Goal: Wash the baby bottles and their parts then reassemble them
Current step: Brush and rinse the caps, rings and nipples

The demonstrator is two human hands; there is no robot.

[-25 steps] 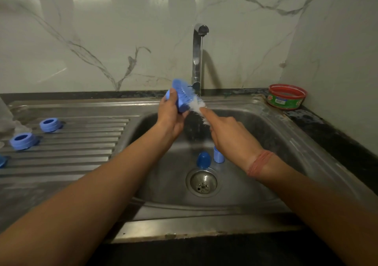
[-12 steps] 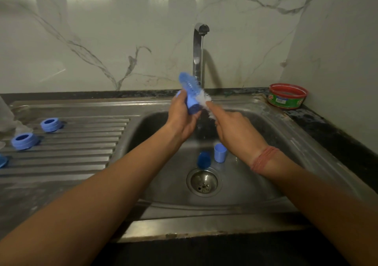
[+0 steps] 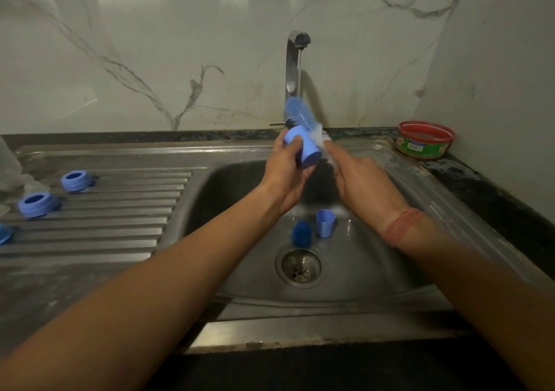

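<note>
Wet Blue Cap Under Brush at the Tap

The left hand (image 3: pixel 285 174) grips a blue cap (image 3: pixel 303 147), fingers and thumb curled round its body, held above the sink (image 3: pixel 375 288) directly below the tap (image 3: pixel 295 60). A thin stream of water runs from the spout. The right hand (image 3: pixel 363 180) holds a brush (image 3: pixel 303 120): blue bristles stand at 12 o'clock from the cap, white bristles at 3 o'clock, touching it. The right fingers close round the brush's lower end; the exact pinch is blurred and I cannot tell it closely.

Judgement: the cap is light, stiff plastic, wet and likely slippery; best held round its side wall, open end kept free for the brush. A drop would land in the basin, little risk of breakage.

In the basin, at 12 o'clock from the drain (image 3: pixel 298 267), a dark blue cap (image 3: pixel 301 233) and a pale blue cup (image 3: pixel 325 223) stand just beside each other. On the drainboard (image 3: pixel 99 237) at 9 o'clock lie two blue rings (image 3: pixel 76 180), with a third at the frame edge. A red and green tub (image 3: pixel 426 139) sits at 2 o'clock, well apart. Nothing stands between the hands and the water
</note>
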